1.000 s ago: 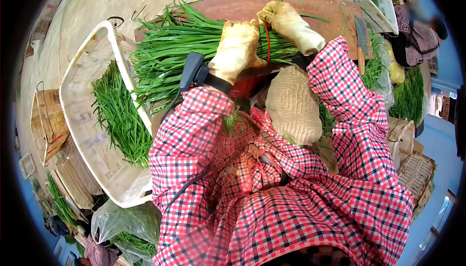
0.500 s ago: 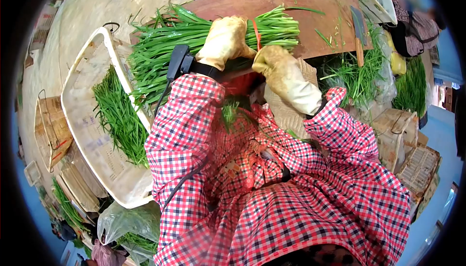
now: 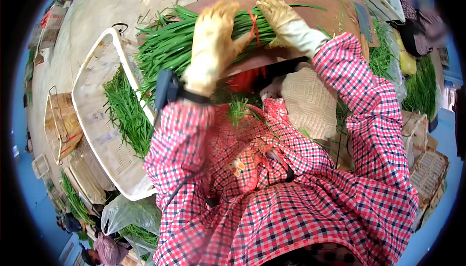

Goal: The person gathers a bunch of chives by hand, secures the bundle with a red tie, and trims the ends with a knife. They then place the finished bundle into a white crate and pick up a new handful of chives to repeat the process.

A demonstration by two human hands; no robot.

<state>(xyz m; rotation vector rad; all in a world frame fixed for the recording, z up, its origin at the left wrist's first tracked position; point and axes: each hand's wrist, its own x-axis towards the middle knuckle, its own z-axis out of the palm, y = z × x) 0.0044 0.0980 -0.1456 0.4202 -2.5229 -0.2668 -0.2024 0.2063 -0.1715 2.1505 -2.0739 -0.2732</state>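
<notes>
A thick bundle of green garlic chives (image 3: 165,45) lies across a brown board, bound by an orange-red band (image 3: 254,26) near its cut end. My left hand (image 3: 213,43), in a cream glove and slightly blurred, grips the bundle left of the band, its thumb along the near side. Around the cut end, my right hand (image 3: 284,21) is closed in a matching glove, fingers on the far side and thumb on the near side. The pale stem ends are mostly hidden by that hand.
The brown board (image 3: 335,4) carries scraps and a knife (image 3: 363,21), its handle hidden. At left stands a white basket (image 3: 90,135) with loose chives (image 3: 126,115). More chives (image 3: 383,55) lie at right. A woven pad (image 3: 310,101) is near my lap. Other people sit at the edges.
My right hand has moved up from below the band to the cut end and closed round it. My left hand has shifted slightly left, its thumb now extended toward the band.
</notes>
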